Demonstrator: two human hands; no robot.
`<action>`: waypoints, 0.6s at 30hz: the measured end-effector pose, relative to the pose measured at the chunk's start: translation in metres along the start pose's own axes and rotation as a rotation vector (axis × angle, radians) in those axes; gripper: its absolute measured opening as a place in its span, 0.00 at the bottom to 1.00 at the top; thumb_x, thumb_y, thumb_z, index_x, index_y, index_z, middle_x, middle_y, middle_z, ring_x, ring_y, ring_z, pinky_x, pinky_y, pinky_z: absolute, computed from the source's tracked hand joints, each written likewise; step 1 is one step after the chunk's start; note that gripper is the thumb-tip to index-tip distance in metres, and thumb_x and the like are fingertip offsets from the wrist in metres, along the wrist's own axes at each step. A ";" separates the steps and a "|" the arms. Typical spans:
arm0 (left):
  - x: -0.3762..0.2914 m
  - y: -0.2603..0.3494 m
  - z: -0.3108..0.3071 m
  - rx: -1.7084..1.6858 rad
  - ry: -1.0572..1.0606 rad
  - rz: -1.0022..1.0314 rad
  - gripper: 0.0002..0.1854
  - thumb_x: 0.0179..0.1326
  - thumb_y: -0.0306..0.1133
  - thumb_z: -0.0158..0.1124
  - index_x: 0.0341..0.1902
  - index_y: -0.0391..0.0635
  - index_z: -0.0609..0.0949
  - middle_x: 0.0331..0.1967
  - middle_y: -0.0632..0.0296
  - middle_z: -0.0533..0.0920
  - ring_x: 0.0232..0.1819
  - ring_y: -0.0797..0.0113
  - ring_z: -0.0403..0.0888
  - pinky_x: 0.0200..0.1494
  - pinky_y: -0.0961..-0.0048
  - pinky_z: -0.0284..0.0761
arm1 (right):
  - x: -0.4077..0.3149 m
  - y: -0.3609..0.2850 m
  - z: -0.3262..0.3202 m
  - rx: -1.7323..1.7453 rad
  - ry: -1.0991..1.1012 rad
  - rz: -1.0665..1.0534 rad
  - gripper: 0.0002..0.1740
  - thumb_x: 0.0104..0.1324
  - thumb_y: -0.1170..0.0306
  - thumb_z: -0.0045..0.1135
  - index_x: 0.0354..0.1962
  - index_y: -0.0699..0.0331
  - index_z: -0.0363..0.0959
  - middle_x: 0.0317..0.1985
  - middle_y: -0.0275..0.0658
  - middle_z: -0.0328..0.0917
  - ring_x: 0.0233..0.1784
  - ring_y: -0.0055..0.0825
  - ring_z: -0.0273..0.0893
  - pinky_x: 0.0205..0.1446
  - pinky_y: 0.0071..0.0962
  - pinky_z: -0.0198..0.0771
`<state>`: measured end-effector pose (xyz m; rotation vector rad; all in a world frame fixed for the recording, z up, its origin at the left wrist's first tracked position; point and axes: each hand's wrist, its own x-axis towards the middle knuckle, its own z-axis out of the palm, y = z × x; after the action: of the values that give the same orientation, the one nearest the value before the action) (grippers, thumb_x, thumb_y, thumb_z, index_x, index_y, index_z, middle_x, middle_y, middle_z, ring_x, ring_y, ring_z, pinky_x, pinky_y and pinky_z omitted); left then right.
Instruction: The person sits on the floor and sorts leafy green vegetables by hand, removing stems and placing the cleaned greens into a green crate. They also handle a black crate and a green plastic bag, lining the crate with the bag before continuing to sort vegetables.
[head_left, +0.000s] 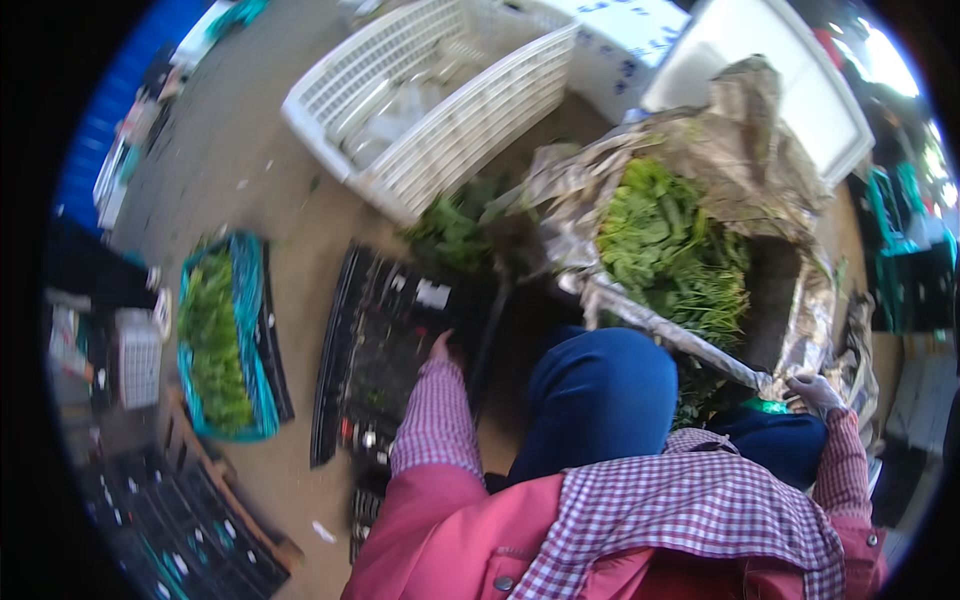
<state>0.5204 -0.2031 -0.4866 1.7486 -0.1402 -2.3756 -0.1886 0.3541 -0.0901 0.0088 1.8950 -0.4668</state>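
Note:
My left hand (444, 346) reaches over a black plastic crate (375, 330) with pale labels and a few green scraps; its fingers are mostly hidden or blurred. My right hand (814, 392), in a pale glove, is at the near right corner of a box lined with a crumpled, dirty sheet (750, 157); a small green glow shows beside it. Leafy green vegetables (660, 240) lie packed at the left of that box, with a dark gap at their right. More dark leafy greens (457, 232) lie between the black crate and the white basket.
Beyond stands a white plastic basket (480, 112) holding clear bags or containers. A white foam box lid (765, 82) leans behind the lined box. At left are a teal-lined crate of greens (217, 337), stacked black crates (172, 517) and a wooden pallet (202, 450).

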 end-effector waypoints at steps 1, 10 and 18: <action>0.017 -0.037 0.029 -0.134 0.011 0.062 0.17 0.65 0.45 0.68 0.47 0.44 0.85 0.38 0.53 0.87 0.41 0.53 0.85 0.44 0.59 0.83 | -0.015 0.000 -0.004 0.012 0.050 0.026 0.21 0.78 0.56 0.59 0.56 0.64 0.80 0.43 0.40 0.87 0.36 0.22 0.84 0.38 0.24 0.80; -0.047 -0.103 0.127 -0.313 -0.023 0.456 0.20 0.66 0.26 0.71 0.60 0.39 0.80 0.56 0.51 0.85 0.56 0.49 0.85 0.63 0.54 0.80 | -0.020 -0.010 -0.024 0.085 0.093 0.020 0.17 0.78 0.58 0.60 0.51 0.62 0.76 0.38 0.39 0.84 0.28 0.20 0.79 0.30 0.21 0.77; -0.133 -0.038 0.231 0.687 0.689 0.881 0.30 0.54 0.47 0.81 0.54 0.40 0.82 0.49 0.50 0.89 0.51 0.50 0.88 0.57 0.55 0.79 | -0.023 -0.016 -0.021 0.093 0.063 0.002 0.17 0.78 0.58 0.60 0.53 0.62 0.75 0.38 0.39 0.83 0.28 0.21 0.80 0.29 0.21 0.76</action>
<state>0.3350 -0.1464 -0.2997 2.0201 -1.3885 -1.0791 -0.2027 0.3507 -0.0584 0.0884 1.9329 -0.5587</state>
